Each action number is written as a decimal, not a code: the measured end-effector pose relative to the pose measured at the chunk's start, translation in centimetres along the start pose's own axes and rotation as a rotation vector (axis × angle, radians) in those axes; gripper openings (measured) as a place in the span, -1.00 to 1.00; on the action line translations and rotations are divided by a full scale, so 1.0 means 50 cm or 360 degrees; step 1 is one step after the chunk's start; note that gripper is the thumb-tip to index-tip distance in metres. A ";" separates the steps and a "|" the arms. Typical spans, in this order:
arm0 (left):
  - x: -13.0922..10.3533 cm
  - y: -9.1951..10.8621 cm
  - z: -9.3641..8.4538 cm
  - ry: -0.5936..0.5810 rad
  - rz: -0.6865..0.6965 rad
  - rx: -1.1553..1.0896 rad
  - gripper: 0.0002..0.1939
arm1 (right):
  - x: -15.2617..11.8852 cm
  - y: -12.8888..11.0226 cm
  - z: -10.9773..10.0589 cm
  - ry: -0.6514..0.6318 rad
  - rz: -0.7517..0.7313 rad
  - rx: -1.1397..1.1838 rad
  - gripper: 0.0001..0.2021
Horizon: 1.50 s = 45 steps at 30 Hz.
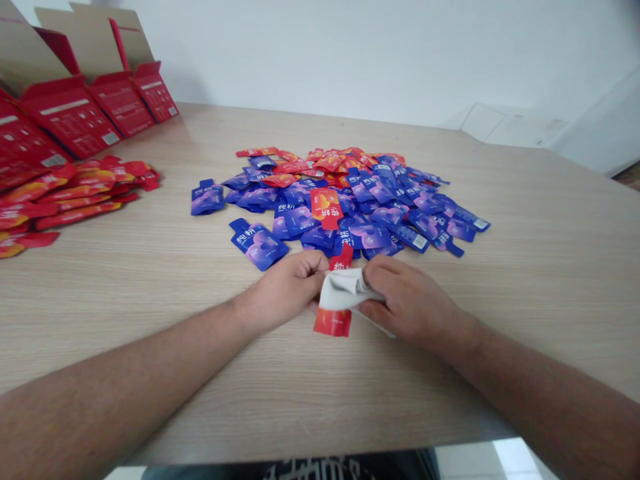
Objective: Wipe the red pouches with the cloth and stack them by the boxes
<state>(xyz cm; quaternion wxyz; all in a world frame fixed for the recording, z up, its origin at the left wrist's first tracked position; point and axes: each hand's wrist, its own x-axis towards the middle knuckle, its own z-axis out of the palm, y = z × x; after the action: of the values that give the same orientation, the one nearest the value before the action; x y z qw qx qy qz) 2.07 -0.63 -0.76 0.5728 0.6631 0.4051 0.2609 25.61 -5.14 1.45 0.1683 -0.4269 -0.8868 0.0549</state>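
Between my hands, above the near part of the table, is a red-orange sachet (333, 323) with a narrow neck at its top. My left hand (290, 283) grips the sachet by its left edge, fingers closed. A white cloth (343, 291) lies across the sachet's middle and hides it there. My right hand (407, 300) is closed on this cloth, thumb and fingers pinching its bunched end. Just beyond the hands spreads a heap of blue-purple sachets (370, 233), with red-orange ones (333, 162) mostly toward its back. One red-orange sachet (326, 205) lies on top of the blue ones.
Several red cardboard boxes (70, 113) with raised flaps stand at the back left. A pile of red-orange sachets (80, 190) lies before them. The wooden table (540, 280) meets a white wall (350, 60) behind; its front edge runs close to my lap.
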 end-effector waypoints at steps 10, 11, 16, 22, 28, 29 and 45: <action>0.000 0.003 0.000 -0.0031 -0.0015 0.0017 -0.86 | 0.002 0.017 0.001 0.0148 0.0214 -0.0103 -0.86; -0.001 0.004 0.001 -0.0015 -0.0011 0.0013 -0.86 | 0.002 0.013 0.003 0.0111 0.0170 -0.0070 -0.87; -0.001 0.002 0.000 0.0003 0.0041 0.0019 -0.80 | -0.005 -0.015 0.002 -0.0204 -0.0240 0.0112 -0.96; 0.000 0.004 0.001 -0.0039 -0.0007 -0.0023 -0.82 | 0.000 0.014 -0.004 0.0081 0.0131 -0.0041 -0.86; -0.001 0.004 0.000 -0.0001 0.0032 0.0029 -0.78 | -0.005 -0.013 0.001 -0.0187 -0.0255 0.0126 -0.96; -0.001 0.003 0.000 -0.0004 0.0038 0.0033 -0.77 | -0.005 -0.013 0.000 -0.0196 -0.0266 0.0114 -0.97; 0.000 0.003 0.000 -0.0007 0.0026 -0.0002 -0.81 | -0.001 0.011 0.000 0.0029 -0.0004 -0.0010 -0.90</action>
<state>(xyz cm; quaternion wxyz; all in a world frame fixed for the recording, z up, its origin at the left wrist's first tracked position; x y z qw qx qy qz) 2.10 -0.66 -0.62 0.5719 0.6667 0.3982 0.2644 26.04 -4.86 1.29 0.1752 -0.4268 -0.8859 0.0481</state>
